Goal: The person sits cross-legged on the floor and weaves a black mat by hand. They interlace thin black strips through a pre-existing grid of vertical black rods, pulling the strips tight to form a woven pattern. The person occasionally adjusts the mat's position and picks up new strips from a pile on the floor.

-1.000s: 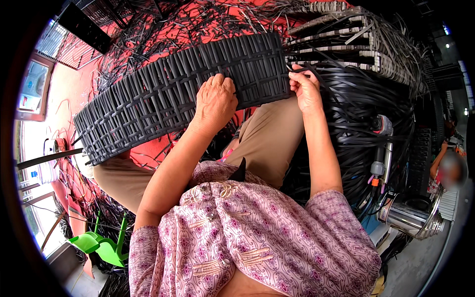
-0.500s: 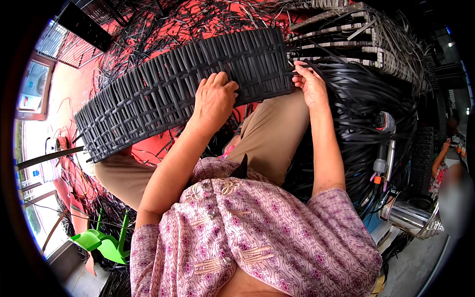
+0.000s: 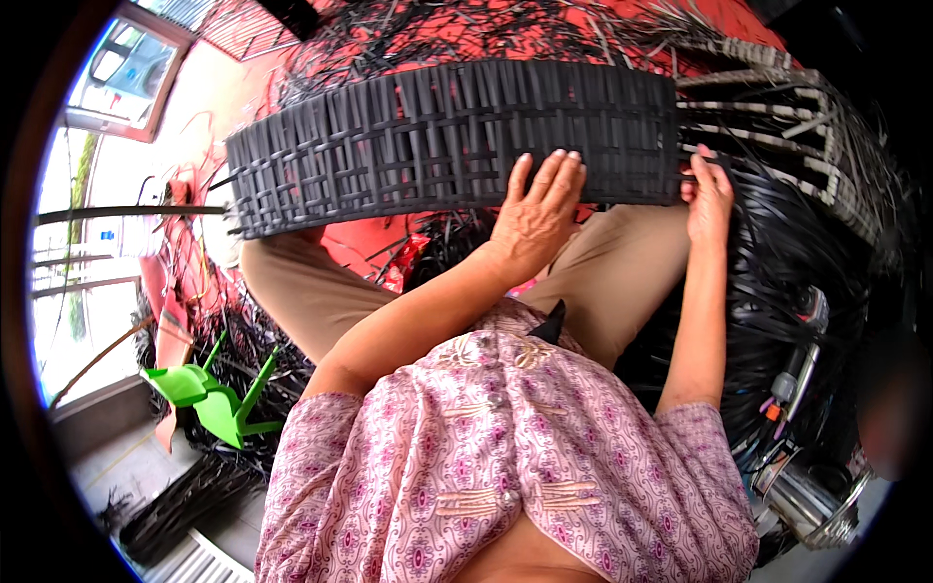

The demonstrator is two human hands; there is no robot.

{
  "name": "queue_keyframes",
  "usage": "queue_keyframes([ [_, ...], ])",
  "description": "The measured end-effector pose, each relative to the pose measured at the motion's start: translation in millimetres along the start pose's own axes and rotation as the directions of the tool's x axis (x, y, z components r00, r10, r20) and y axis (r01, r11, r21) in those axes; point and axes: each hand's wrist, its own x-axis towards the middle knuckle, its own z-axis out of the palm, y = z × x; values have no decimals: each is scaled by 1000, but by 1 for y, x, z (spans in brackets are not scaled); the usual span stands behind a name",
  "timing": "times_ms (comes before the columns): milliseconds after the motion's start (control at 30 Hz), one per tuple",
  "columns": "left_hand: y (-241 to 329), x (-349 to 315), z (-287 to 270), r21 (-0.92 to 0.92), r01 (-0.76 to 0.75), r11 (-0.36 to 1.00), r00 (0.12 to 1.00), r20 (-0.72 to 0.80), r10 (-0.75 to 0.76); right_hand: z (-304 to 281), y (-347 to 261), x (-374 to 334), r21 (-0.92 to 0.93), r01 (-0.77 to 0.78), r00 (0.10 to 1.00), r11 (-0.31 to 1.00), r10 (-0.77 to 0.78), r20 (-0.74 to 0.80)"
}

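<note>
A long, curved panel woven from black flat strips (image 3: 389,146) lies across my knees, with rows of upright strips crossed by horizontal ones. My left hand (image 3: 536,222) rests on its lower edge right of the middle, fingers stretched out over the weave; the thumb is hidden. At the panel's right end my right hand (image 3: 709,199) is closed in a pinch on a thin dark strip beside the edge. How far that strip runs behind the fingers cannot be made out.
Loose black strips (image 3: 777,233) pile up at the right, below a grey-white woven frame (image 3: 821,146). A power tool (image 3: 802,335) and a shiny metal cylinder (image 3: 802,496) lie at lower right. Green plastic pieces (image 3: 219,408) stand at lower left. Strip scraps litter the red floor (image 3: 360,248).
The view has shifted, and the panel appears more level and farther right. My left hand has gone from curled on the weave to stretched out flat. The right hand remains at the panel's end.
</note>
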Motion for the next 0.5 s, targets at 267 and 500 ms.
queue_keyframes([
  [267, -7, -2, 2, 73, -101, 992, 995, 15, 100, -10, -19, -33, -646, 403, 763, 648, -628, -154],
  [500, -9, -6, -1, -101, -58, 993, 995, -89, 49, 45, -49, -99, -694, 700, 613, 168, -640, 463],
])
